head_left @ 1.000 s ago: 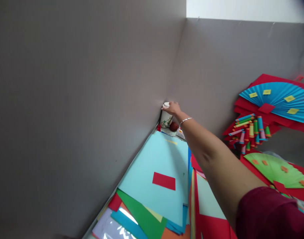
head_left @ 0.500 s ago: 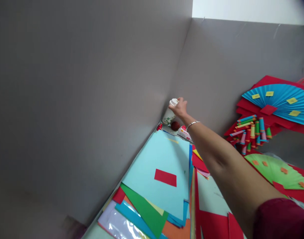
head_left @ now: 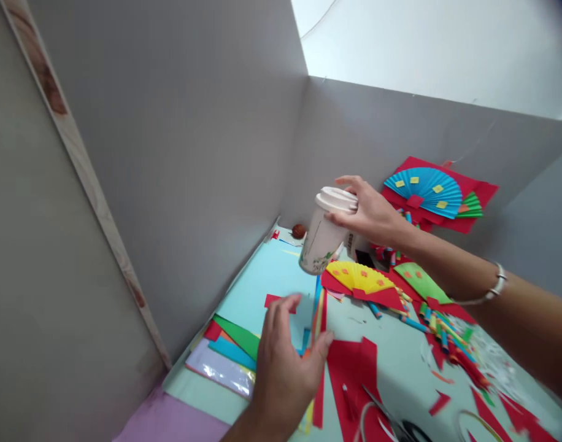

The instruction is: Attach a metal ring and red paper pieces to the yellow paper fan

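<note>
Looks wide open above the right hand (head_left: 370,212) gripping the cup (head_left: 324,236), and back toward the body too. Gets tight left of the grip: grey side wall (head_left: 193,153) close by. Beyond it, back wall (head_left: 354,135) with a blue fan (head_left: 423,190). Straight below, yellow fan (head_left: 357,276) and coloured sheets (head_left: 272,282); lower and nearer, left hand (head_left: 285,368) spread over them.

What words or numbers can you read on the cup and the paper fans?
No text here can be read.
White paper cup with a lid, held in the right hand: green print near its bottom, too blurred to read.
White thing just behind the cup: dark marks, too small to read.
Yellow squares on the blue folded paper fan: no writing shows.
</note>
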`<state>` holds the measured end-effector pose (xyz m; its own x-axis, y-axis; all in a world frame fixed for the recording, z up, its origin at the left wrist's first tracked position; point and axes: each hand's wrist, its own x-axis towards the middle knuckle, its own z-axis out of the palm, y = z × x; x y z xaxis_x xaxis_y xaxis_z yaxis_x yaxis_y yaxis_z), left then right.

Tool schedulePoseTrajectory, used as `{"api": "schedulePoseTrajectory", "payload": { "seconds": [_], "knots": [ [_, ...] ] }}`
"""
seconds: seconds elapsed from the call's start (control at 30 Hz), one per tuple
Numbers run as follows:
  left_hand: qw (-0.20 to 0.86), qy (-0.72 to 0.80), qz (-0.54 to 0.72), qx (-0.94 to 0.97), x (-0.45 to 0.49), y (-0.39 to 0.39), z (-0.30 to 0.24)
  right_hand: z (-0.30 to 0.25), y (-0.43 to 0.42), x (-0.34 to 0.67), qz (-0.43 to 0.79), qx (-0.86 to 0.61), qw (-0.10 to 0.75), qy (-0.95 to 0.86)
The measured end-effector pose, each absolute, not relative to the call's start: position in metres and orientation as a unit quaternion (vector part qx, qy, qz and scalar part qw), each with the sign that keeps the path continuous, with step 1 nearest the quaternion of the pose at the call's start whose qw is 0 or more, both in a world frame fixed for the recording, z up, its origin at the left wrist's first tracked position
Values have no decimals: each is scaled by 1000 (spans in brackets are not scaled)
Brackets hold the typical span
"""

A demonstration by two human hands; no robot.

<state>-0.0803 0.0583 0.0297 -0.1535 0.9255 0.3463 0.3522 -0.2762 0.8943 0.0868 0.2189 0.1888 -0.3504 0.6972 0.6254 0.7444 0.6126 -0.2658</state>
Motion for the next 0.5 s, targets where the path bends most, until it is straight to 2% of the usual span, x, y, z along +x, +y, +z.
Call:
{"api": "schedulePoseTrajectory", "payload": {
  "seconds": [0.07,0.17,0.37,0.5],
  "knots": [
    [229,538,537,609,-74,56,36,192,168,88,-4,-434,348,-831],
    [225,523,534,625,-64,45,43,193,101,86,32,-417,326,-848],
    [364,502,536,573,-54,4,57,190,14,85,91,-420,309,-849],
    [351,484,547,586,-49,-22,43,198,-21,93,147,-450,209,-856]
  ]
}}
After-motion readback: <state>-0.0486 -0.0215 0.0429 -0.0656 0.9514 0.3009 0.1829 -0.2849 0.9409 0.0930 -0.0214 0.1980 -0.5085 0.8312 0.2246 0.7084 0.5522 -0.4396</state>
